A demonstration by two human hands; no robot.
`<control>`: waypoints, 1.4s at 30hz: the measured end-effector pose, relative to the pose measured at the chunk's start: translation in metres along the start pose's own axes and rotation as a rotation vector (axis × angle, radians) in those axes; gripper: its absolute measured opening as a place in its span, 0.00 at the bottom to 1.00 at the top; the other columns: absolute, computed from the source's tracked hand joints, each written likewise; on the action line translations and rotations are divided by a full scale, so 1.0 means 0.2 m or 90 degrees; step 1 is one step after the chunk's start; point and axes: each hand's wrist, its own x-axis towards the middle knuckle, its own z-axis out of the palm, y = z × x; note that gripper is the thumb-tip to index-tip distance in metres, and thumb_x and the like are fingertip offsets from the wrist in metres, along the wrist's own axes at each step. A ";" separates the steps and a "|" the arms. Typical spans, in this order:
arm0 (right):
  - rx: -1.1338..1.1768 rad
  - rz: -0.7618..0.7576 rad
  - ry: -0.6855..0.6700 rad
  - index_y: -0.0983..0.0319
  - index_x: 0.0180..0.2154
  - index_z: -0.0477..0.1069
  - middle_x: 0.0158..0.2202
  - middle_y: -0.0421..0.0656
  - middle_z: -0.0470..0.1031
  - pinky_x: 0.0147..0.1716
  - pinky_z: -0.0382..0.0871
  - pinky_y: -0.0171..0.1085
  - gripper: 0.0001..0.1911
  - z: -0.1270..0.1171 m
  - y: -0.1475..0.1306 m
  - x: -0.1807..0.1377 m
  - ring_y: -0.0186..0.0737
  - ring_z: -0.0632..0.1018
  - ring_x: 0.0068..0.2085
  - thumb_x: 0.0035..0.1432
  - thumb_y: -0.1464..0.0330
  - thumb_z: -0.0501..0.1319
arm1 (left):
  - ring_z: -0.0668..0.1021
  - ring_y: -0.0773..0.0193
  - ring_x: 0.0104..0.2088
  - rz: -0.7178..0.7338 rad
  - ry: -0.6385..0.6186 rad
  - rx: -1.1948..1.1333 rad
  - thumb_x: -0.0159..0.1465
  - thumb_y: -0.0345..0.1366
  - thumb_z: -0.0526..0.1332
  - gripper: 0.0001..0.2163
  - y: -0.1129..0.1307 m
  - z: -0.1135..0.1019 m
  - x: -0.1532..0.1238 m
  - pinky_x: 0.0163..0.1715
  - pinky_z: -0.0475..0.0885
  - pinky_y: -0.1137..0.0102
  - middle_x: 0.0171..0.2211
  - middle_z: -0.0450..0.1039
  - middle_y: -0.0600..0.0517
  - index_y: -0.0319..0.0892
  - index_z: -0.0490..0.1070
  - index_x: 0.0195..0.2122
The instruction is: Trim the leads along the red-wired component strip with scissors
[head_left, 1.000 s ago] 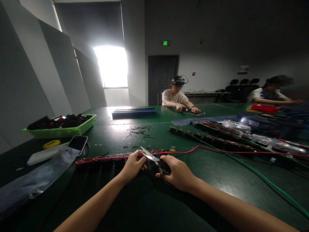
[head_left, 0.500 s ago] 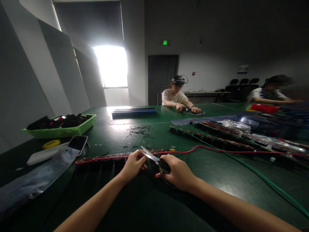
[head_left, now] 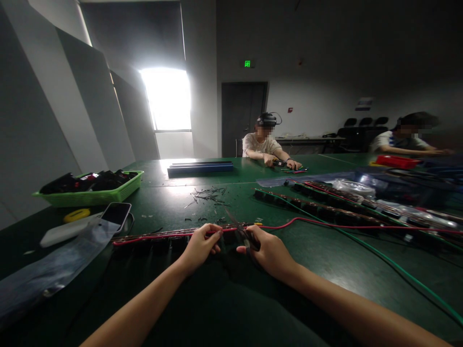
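Note:
My left hand (head_left: 199,246) pinches a long strip of dark modules with a red wire (head_left: 152,237) that lies across the green table (head_left: 325,260). My right hand (head_left: 269,250) is closed on a pair of scissors (head_left: 238,230), whose blades point up and to the left, dark and close to the strip just right of my left fingers. The red wire (head_left: 325,224) runs on to the right past my right hand.
A green basket (head_left: 90,193) of dark parts, a phone (head_left: 116,214), a yellow tape roll (head_left: 76,215) and a plastic bag (head_left: 50,270) lie at the left. Wire offcuts (head_left: 208,195) sit ahead. More wired strips (head_left: 343,205) cover the right. Two other people sit at the far side.
My right hand has shifted up and forward with the scissors; the blades, bright and raised before, now sit lower and darker at the strip. My left hand has stayed in place.

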 end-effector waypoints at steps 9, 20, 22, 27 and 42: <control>-0.038 -0.026 -0.010 0.57 0.46 0.67 0.38 0.43 0.77 0.31 0.63 0.34 0.17 -0.01 -0.01 0.00 0.43 0.78 0.36 0.57 0.57 0.60 | 0.74 0.69 0.20 0.001 -0.001 0.008 0.57 0.47 0.62 0.17 0.01 0.00 0.00 0.18 0.67 0.77 0.21 0.71 0.55 0.38 0.72 0.39; -0.070 -0.036 -0.025 0.58 0.43 0.67 0.37 0.43 0.76 0.30 0.62 0.34 0.26 -0.03 -0.02 -0.01 0.44 0.77 0.35 0.49 0.48 0.65 | 0.74 0.69 0.21 0.002 -0.010 -0.003 0.58 0.47 0.62 0.17 -0.01 0.00 0.00 0.20 0.68 0.76 0.23 0.71 0.55 0.38 0.71 0.39; -0.073 -0.051 -0.033 0.58 0.43 0.66 0.38 0.43 0.75 0.31 0.63 0.35 0.27 -0.03 -0.02 -0.01 0.44 0.77 0.36 0.48 0.47 0.65 | 0.74 0.70 0.21 0.006 -0.014 -0.008 0.58 0.46 0.62 0.16 -0.01 0.00 0.00 0.21 0.68 0.76 0.23 0.71 0.55 0.38 0.71 0.38; -0.118 -0.111 -0.020 0.61 0.47 0.66 0.43 0.48 0.72 0.42 0.65 0.41 0.35 0.00 -0.03 -0.01 0.48 0.74 0.42 0.45 0.45 0.65 | 0.73 0.70 0.20 0.005 -0.012 -0.026 0.59 0.42 0.61 0.12 -0.02 0.00 0.00 0.20 0.67 0.77 0.20 0.69 0.56 0.38 0.70 0.37; -0.099 -0.098 -0.034 0.62 0.47 0.68 0.43 0.48 0.74 0.42 0.66 0.41 0.32 0.02 -0.01 -0.01 0.47 0.75 0.43 0.46 0.49 0.67 | 0.75 0.70 0.21 0.011 -0.015 0.005 0.60 0.35 0.58 0.09 -0.03 0.00 0.01 0.20 0.68 0.77 0.25 0.72 0.54 0.37 0.70 0.39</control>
